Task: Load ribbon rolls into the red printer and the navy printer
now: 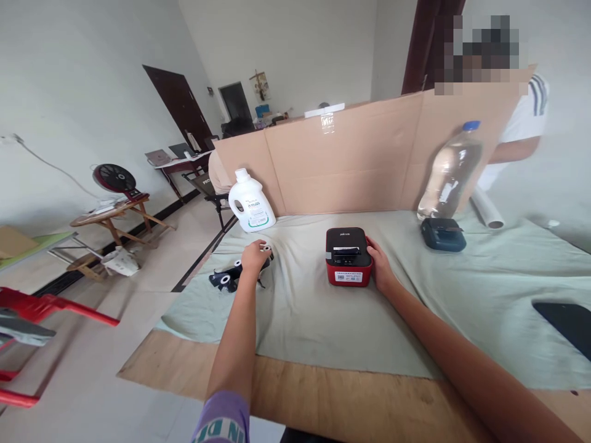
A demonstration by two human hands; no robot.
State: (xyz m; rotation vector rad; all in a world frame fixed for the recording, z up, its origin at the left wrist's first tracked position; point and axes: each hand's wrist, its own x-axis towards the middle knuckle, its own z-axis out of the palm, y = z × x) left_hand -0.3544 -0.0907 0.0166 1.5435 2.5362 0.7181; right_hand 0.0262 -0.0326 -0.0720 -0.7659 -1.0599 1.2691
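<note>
Two hands are in view over one bench (305, 384), which carries one pale green cloth (305, 326). The left hand (253, 255) is lowered over a black item (265, 264) bearing white rings, at the cloth's left side; its fingers are bent, but whether they grasp the item cannot be told. At least three white rings are counted there; the number of separate black pieces is unclear. The right hand (379, 264) lies against the right side of one red-and-black box (348, 280), mid-cloth and upright; whether it grips or merely touches cannot be told. The box shows one slot on top and one white label on its front. One white jug (253, 206) stands beyond the left hand, near one upright cardboard panel (341, 166). To the right are one clear bottle (452, 169) with a blue cap, leaning, one dark compact device (444, 237) just in front of it, and one white roll (487, 209). One flat black slab (567, 323) lies at the far right. Behind the panel is one person with a white sleeve (530, 117).
</note>
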